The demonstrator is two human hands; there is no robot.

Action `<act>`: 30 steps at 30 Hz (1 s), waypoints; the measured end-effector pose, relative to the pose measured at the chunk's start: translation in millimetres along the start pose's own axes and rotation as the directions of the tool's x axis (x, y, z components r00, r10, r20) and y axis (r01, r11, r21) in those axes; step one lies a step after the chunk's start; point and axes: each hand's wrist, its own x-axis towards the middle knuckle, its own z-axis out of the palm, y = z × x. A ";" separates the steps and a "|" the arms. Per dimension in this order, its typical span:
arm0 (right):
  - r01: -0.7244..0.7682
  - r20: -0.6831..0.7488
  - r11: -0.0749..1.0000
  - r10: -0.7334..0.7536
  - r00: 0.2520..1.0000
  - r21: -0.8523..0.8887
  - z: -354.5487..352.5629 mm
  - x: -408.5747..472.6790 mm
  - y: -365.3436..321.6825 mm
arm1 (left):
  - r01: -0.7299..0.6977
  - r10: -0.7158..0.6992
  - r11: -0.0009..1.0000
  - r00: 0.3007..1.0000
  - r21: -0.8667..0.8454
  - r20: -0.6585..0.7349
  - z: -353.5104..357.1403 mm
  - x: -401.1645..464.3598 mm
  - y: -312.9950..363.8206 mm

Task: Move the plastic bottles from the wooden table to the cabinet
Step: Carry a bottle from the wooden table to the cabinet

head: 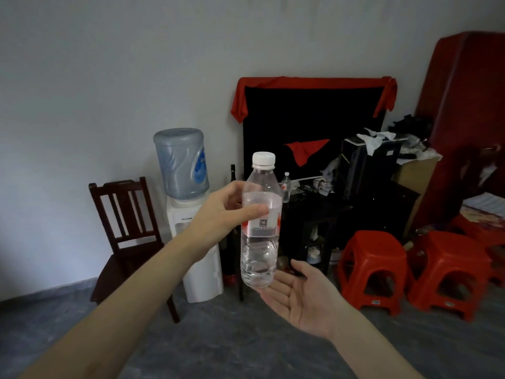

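Observation:
A clear plastic water bottle [261,228] with a white cap and a red-and-white label is held upright in mid-air at the centre of the view. My left hand [224,212] grips it around the upper body, thumb across the label. My right hand [303,296] lies palm up with straight fingers just under the bottle's base, touching or nearly touching it. A second small plastic bottle [286,186] stands on the dark cabinet [382,198] behind, beside clutter.
A water dispenser [191,214] with a blue jug stands left of the cabinet, and a dark wooden chair [128,228] stands further left. Red plastic stools [374,266] stand on the grey floor at right. A dark glass bottle [233,170] leans by the cabinet.

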 end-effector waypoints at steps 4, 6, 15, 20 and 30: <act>-0.020 0.016 1.000 0.020 1.000 -0.016 -3.3 38.7 -50.6 | 0.018 -0.018 1.000 1.000 0.001 -0.022 -3.1 56.3 -16.0; -0.037 0.034 0.999 0.038 0.999 -0.024 -3.0 58.7 -68.1 | 0.024 -0.024 1.000 0.999 -0.002 -0.033 -7.1 82.2 -23.8; -0.056 0.037 0.998 0.057 0.998 -0.033 3.2 168.0 -137.3 | 0.008 -0.008 1.000 0.999 -0.006 -0.040 -40.7 192.5 -75.4; -0.056 0.046 0.994 0.060 0.997 -0.089 21.0 248.3 -177.2 | -0.012 0.011 1.000 0.998 -0.006 -0.058 -83.5 266.2 -111.1; -0.080 0.036 0.994 0.083 0.996 -0.074 49.1 395.6 -263.0 | 0.006 -0.005 1.000 0.998 0.016 -0.060 -155.7 415.3 -178.7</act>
